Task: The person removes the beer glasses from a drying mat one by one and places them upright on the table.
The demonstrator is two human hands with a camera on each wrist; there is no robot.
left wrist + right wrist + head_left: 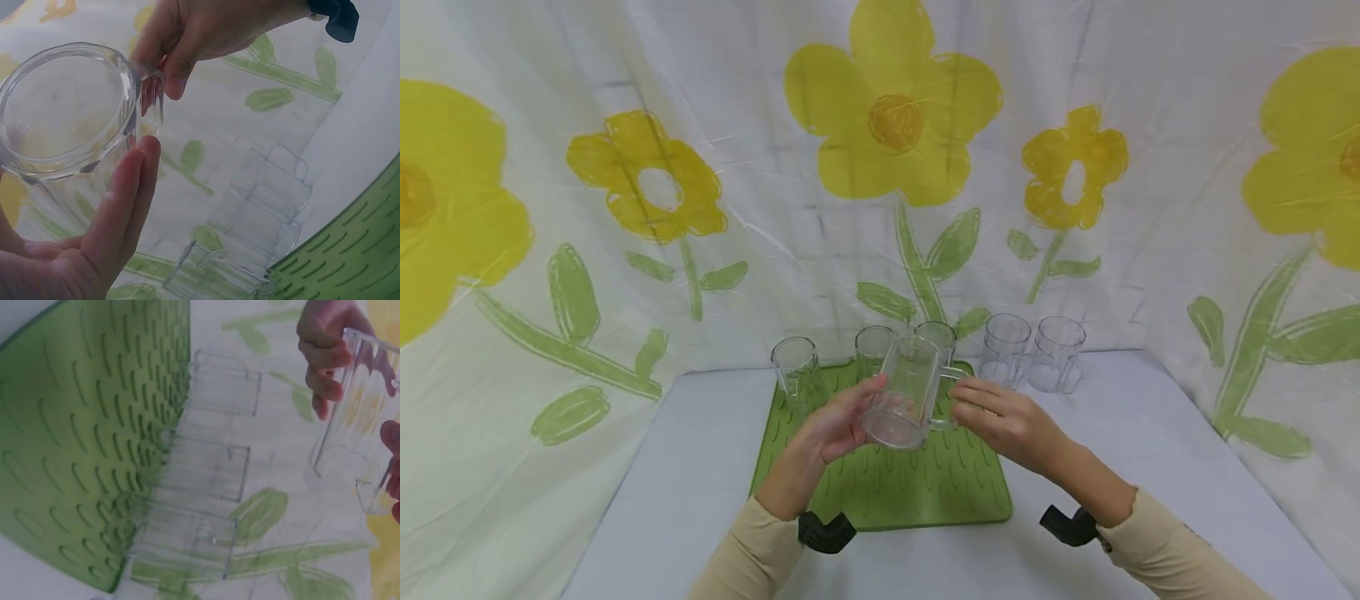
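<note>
Both hands hold a clear mug point(908, 387) up over a green ridged mat point(917, 496). It tilts, with its round base point(59, 109) facing the left wrist camera. My left hand point(842, 423) grips the mug's body from the left, fingers along its side. On the other side, my right hand point(1006, 417) pinches the handle point(153, 103) between thumb and fingers. Through the clear wall, the left hand's fingers point(328, 357) show in the right wrist view. No contents show in the mug.
Along the mat's back edge stand three more clear mugs, one at the left point(796, 371), two partly behind the held mug. Two others point(1006, 346) point(1056, 354) stand on the white table point(1112, 433) right of the mat. A flower-printed curtain point(760, 250) hangs behind.
</note>
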